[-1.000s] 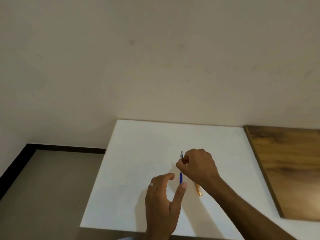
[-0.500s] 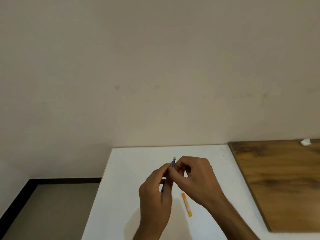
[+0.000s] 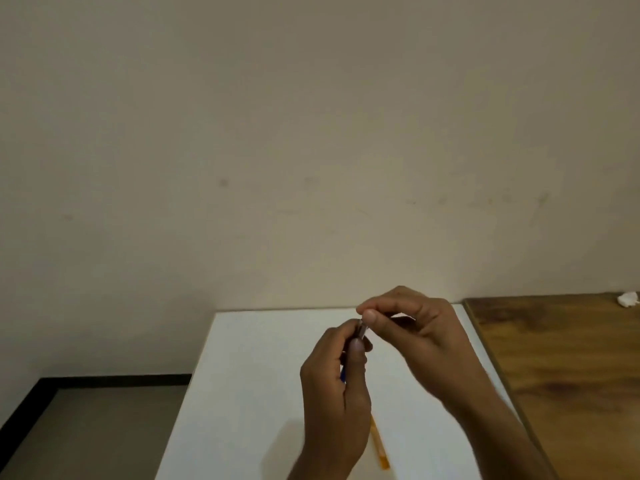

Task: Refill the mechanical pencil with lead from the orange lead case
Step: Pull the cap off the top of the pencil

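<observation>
My left hand grips the blue mechanical pencil upright above the white table; only its silver top end and a sliver of blue barrel show past my fingers. With thumb and forefinger, my right hand pinches the pencil's silver top end. The orange lead case lies flat on the table below my hands, partly hidden behind my left wrist.
A wooden surface adjoins the white table on the right, with a small white crumpled thing at its far corner. A beige wall stands behind. Grey floor with a black skirting lies to the left.
Both hands have lifted the pencil higher above the table. My right fingers have slid onto the pencil's top end. The camera has tilted a little.
</observation>
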